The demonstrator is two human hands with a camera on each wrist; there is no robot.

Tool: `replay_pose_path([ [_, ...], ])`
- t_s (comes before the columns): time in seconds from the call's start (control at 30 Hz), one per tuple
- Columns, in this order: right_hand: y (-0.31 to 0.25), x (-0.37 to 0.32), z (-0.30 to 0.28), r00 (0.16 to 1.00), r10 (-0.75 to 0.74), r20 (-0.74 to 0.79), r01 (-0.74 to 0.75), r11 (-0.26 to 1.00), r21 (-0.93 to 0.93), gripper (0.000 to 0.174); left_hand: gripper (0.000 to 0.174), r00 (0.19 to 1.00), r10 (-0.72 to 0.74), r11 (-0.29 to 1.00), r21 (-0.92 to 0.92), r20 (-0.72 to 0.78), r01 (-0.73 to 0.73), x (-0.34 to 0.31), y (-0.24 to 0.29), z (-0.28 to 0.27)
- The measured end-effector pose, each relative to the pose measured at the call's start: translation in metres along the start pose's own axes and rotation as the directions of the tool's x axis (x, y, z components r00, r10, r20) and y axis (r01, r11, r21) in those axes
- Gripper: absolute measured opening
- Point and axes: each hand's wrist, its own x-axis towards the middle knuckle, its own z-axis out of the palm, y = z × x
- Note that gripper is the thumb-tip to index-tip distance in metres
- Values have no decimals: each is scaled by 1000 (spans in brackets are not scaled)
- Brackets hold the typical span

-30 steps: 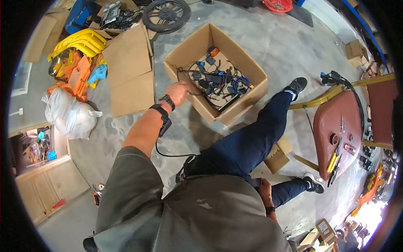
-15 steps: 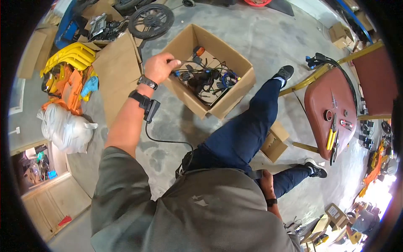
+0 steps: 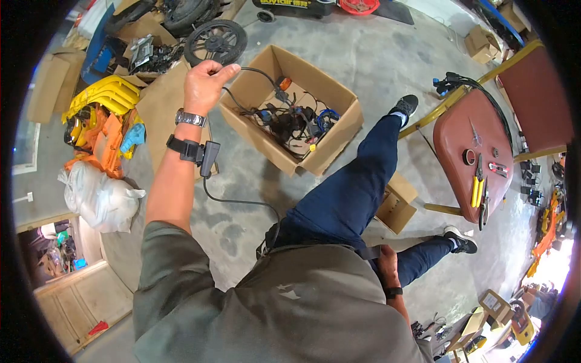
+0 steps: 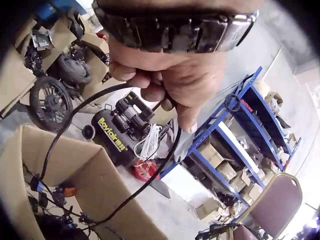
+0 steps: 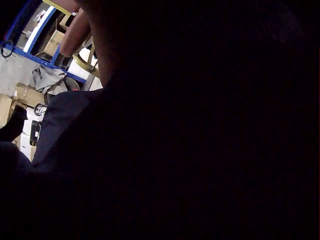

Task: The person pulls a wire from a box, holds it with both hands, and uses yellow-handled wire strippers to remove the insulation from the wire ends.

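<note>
The left hand (image 3: 204, 88) is raised beside the left edge of a cardboard box (image 3: 260, 142), pinching a black cable (image 3: 257, 71). In the left wrist view the fingers of that hand (image 4: 167, 82) curl round the cable (image 4: 137, 191), which loops down on both sides into the box (image 4: 100, 187). Tangled wiring (image 3: 290, 124) with connectors and an orange lamp (image 3: 284, 83) lies inside. The right hand (image 3: 387, 265) rests by the person's thigh, its fingers partly hidden by a dark strap and clothing; the right wrist view is mostly dark.
A red-brown chair (image 3: 469, 154) at the right bears pliers (image 3: 478, 187), tape and scissors. A smaller carton (image 3: 396, 202) stands behind the leg. At the left are a wheel (image 3: 215, 42), yellow and orange parts and a white plastic bag (image 3: 100, 199).
The left hand has moved up and left from the box's edge, drawing the cable up out of the wiring. The view has shifted slightly. The right hand stays by the thigh.
</note>
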Motion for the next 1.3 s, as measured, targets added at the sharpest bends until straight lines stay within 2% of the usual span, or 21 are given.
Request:
replay_pose_path([
  [0.03, -9, -4, 2, 999, 52, 13, -52, 998, 45, 25, 37, 1000, 1, 998, -64, -20, -2, 1, 5, -3],
  [0.23, 24, 3, 2, 999, -38, -31, 39, 999, 37, 24, 30, 991, 21, 975, -214, -135, -50, 8, 36, -6],
  [0.37, 51, 13, 6, 998, -34, -60, 42, 989, 139, 23, 32, 980, 14, 971, -230, -198, -60, 18, 33, -13],
  [0.4, 45, 11, 6, 998, -30, -58, 38, 990, 137, 23, 26, 979, -18, 982, -188, -202, -20, 17, 40, -17],
  [0.53, -10, -12, -2, 997, 65, -47, -60, 994, 95, 22, 26, 984, -26, 985, -172, -176, -4, 14, 42, -23],
  [0.63, 0, -7, -1, 998, 27, -56, -20, 994, 110, 22, 25, 981, -102, 953, -300, -163, 49, 11, 39, -21],
  [0.67, 5, -9, -1, 998, 7, -69, 1, 993, 122, 22, 32, 980, -92, 935, -354, -178, 24, 12, 35, -19],
  [0.73, 0, -11, -1, 995, -40, -89, 53, 988, 142, 22, 30, 982, -79, 939, -344, -174, 15, 13, 37, -18],
  [0.87, -3, -13, 0, 997, 64, -41, -50, 960, 277, 21, 27, 977, -168, 896, -435, -135, 94, 9, 43, -20],
  [0.97, 10, -9, 1, 998, 57, -40, -44, 964, 261, 21, 25, 972, -151, 883, -467, -182, 50, 5, 49, -17],
  [1.03, 1, -12, -2, 998, 19, -53, -8, 980, 197, 20, 25, 978, -141, 862, -505, -153, 46, 3, 53, -19],
  [1.17, -17, -18, -4, 998, 8, -60, 3, 983, 184, 19, 22, 982, -145, 817, -574, -118, 51, -6, 71, -20],
  [1.23, -20, -18, -7, 998, 18, -62, -10, 992, 123, 18, 21, 992, -72, 792, -610, -101, -4, -10, 77, -20],
  [1.3, -21, -9, -14, 993, 88, -81, -65, 965, 255, 18, 23, 996, -12, 785, -618, -84, -43, -14, 81, -21],
])
